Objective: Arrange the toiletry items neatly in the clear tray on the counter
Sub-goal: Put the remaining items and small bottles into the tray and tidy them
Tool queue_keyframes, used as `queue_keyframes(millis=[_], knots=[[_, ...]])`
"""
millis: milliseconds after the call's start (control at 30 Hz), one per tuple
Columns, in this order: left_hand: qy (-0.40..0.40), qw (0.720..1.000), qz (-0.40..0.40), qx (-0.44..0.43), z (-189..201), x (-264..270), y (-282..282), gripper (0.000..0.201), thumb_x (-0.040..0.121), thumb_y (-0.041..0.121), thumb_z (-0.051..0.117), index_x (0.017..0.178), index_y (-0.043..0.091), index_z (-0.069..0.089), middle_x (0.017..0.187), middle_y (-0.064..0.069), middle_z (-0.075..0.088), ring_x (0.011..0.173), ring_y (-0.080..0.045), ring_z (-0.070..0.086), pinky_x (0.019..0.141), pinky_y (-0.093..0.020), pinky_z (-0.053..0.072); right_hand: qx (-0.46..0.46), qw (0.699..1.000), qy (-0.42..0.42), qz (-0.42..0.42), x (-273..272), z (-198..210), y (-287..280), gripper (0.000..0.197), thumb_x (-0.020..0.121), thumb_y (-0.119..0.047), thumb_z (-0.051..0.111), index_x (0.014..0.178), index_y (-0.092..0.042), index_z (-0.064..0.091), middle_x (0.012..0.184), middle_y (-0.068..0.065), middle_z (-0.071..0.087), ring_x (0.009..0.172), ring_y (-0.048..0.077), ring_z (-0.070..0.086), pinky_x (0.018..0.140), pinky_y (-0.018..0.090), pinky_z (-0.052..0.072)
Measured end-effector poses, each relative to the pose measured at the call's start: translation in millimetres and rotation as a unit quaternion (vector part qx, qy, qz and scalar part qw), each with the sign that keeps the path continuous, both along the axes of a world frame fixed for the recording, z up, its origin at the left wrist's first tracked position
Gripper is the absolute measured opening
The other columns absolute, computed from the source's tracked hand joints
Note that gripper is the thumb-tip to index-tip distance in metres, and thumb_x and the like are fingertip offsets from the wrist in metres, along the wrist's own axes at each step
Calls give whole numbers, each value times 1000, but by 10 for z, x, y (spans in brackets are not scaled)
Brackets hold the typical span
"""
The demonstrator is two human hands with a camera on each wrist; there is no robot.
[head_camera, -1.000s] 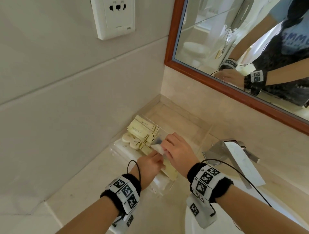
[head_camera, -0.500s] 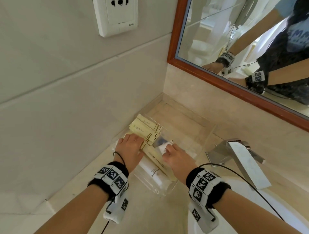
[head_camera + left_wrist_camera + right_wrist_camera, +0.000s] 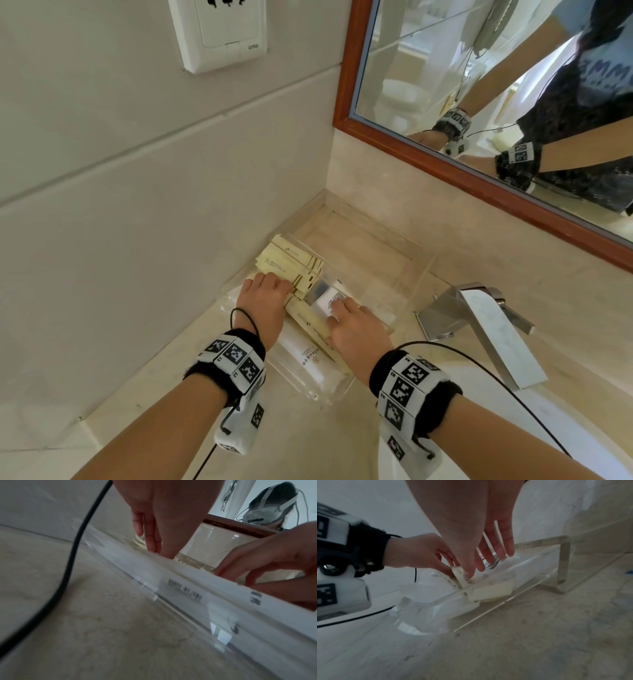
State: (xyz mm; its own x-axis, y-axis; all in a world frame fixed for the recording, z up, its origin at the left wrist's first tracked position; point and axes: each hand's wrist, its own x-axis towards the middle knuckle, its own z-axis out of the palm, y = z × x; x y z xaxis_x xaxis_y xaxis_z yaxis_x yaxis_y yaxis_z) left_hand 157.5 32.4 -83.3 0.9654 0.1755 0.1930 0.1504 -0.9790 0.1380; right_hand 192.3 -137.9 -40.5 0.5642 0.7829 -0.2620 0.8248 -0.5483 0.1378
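Clear tray [image 3: 416, 270], frame centre: left hand [image 3: 263, 298] grip apart on cream packets [image 3: 291, 262]; right hand [image 3: 356, 329] grip apart on silver sachet [image 3: 325, 294].

Head view: bright, even daylight, soft shadows only; straight lines bow toward the frame edges. Mirror [image 3: 496, 102] reflection washed out near its upper left. Glare on faucet [image 3: 493, 329] top. Left wrist view: dimmer, grey cast, near edge of clear tray [image 3: 223, 601] smeared and out of focus. Right wrist view: dim, grainy, worktop [image 3: 539, 642] soft, edges curved.
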Motion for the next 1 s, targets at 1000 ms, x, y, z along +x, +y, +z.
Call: queue_keyframes(millis=[1000], knots=[[-31,994,-97,35,-104,-43,72,32,46,3,82,66,27,77,59,7,69,63,-15,64,69,-22,31,-44,998,34,-26,-1,76,-20,33,91,2,46,124,5,49,156,21,9,123,34,44,97,40,42]])
